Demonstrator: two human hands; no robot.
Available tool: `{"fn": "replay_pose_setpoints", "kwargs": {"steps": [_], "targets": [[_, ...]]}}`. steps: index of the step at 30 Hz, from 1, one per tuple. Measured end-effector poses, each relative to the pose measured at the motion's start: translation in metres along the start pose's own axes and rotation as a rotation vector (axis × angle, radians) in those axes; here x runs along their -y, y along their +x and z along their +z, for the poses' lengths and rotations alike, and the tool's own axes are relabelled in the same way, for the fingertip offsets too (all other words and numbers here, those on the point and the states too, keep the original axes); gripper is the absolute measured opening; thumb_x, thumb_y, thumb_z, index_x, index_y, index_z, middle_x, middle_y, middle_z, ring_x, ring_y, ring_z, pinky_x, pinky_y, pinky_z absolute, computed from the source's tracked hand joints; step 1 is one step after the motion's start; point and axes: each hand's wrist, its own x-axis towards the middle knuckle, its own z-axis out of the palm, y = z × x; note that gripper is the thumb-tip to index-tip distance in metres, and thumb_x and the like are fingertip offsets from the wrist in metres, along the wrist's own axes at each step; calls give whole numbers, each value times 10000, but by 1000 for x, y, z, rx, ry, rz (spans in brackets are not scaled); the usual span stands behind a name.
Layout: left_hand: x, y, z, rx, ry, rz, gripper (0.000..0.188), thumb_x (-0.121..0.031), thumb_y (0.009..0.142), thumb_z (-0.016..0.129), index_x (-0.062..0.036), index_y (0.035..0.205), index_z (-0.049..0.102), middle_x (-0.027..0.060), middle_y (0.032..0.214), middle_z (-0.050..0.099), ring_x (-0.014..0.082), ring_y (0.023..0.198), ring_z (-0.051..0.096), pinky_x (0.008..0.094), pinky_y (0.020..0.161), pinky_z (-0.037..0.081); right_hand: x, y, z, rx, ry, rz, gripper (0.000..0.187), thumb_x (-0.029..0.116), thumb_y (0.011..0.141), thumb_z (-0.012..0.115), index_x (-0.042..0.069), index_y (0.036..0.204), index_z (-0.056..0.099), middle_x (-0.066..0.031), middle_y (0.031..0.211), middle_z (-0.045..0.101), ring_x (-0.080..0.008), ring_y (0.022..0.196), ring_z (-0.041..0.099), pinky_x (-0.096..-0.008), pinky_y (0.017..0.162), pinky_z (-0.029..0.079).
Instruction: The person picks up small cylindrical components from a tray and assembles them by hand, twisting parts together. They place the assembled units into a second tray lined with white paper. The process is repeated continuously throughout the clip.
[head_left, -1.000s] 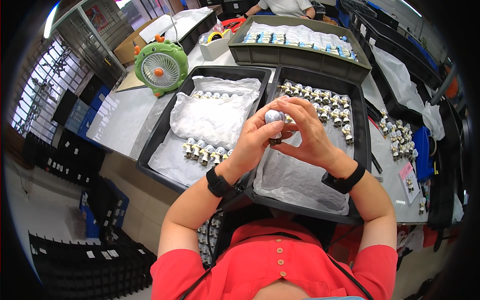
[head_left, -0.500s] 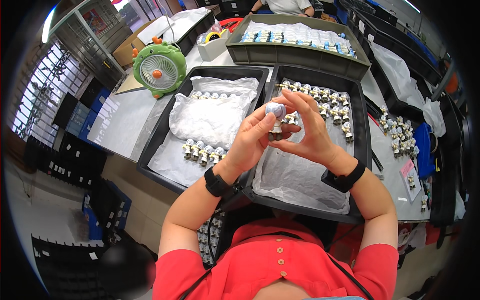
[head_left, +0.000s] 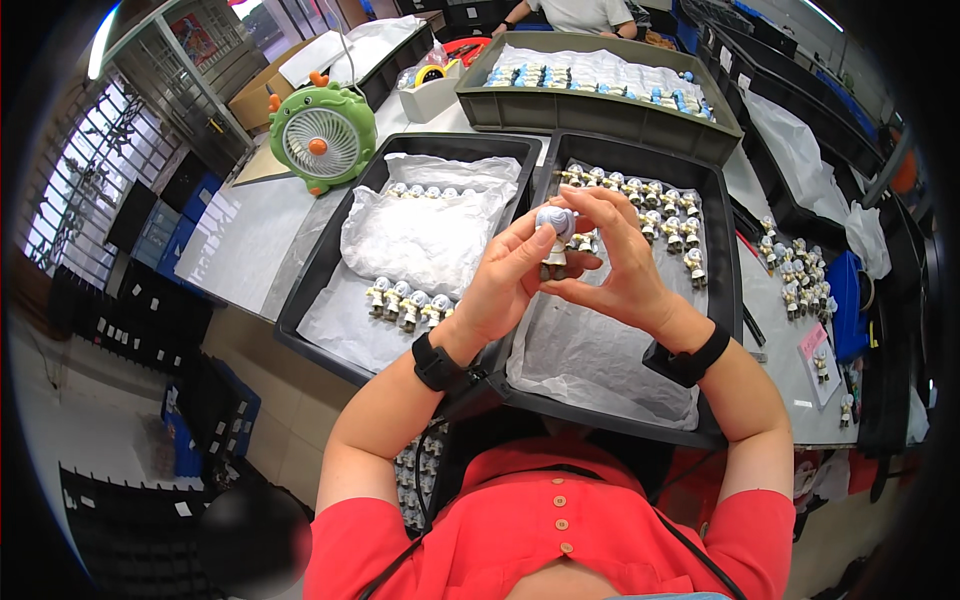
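A small figurine (head_left: 556, 238) with a pale blue-grey head, white body and dark base is held upright over the gap between two black trays. My left hand (head_left: 497, 285) pinches it, thumb across its front. Curved around its other side is my right hand (head_left: 632, 275), with the thumb by the base and the fingertips by the head; exact contact is partly hidden. Similar figurines stand in rows in the right tray (head_left: 733, 290). In the left tray (head_left: 300, 290), a near row (head_left: 408, 304) and a far row (head_left: 430, 192) lie on white paper.
A green fan (head_left: 318, 143) stands at the left, beside a tape dispenser (head_left: 432, 90). Behind the trays is an olive crate (head_left: 600, 112) of figurines. Loose figurines (head_left: 800, 275) cluster at the right, near a blue container (head_left: 850, 305). Another person (head_left: 583, 15) is at the far side.
The figurine and both hands have shifted very slightly, with the grip much the same. The whole view has moved a little.
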Motion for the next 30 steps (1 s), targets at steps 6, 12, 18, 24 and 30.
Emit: {"fn": "replay_pose_setpoints", "kwargs": {"steps": [6, 12, 18, 24, 30], "targets": [[0, 0, 1, 0, -5, -4, 477, -332, 951, 468, -68, 1338, 380, 69, 1186, 539, 194, 966, 602, 306, 778, 510, 1, 0, 0, 8, 3, 11, 832, 210, 570, 836, 89, 1296, 447, -68, 1176, 553, -270, 1145, 442, -370, 949, 379], [0, 0, 0, -1, 8, -16, 484, -341, 950, 467, -71, 1341, 375, 83, 1191, 531, 185, 960, 596, 295, 760, 513, 0, 1, 0, 15, -28, -16, 833, 201, 567, 833, 94, 1297, 447, -69, 1191, 541, -272, 1144, 442, -380, 953, 371], [1, 1, -1, -2, -19, -20, 477, -342, 953, 462, -74, 1339, 379, 81, 1183, 530, 179, 949, 596, 291, 767, 510, 0, 1, 1, 15, -14, -5, 831, 195, 570, 829, 95, 1300, 444, -68, 1169, 556, -278, 1147, 440, -379, 951, 375], [6, 1, -3, -5, -23, -11, 461, -347, 957, 457, -73, 1322, 395, 85, 1174, 534, 174, 933, 599, 285, 781, 503, -1, 0, 2, 48, -7, 3, 825, 172, 573, 827, 90, 1300, 445, -77, 1188, 542, -274, 1138, 444, -371, 929, 406], [6, 1, -3, -5, -62, -24, 464, -356, 966, 433, -55, 1316, 388, 93, 1159, 544, 182, 930, 607, 295, 768, 516, -1, 1, 3, 28, 53, 7, 833, 104, 564, 832, 79, 1299, 441, -110, 1195, 503, -252, 1145, 444, -310, 829, 522]]}}
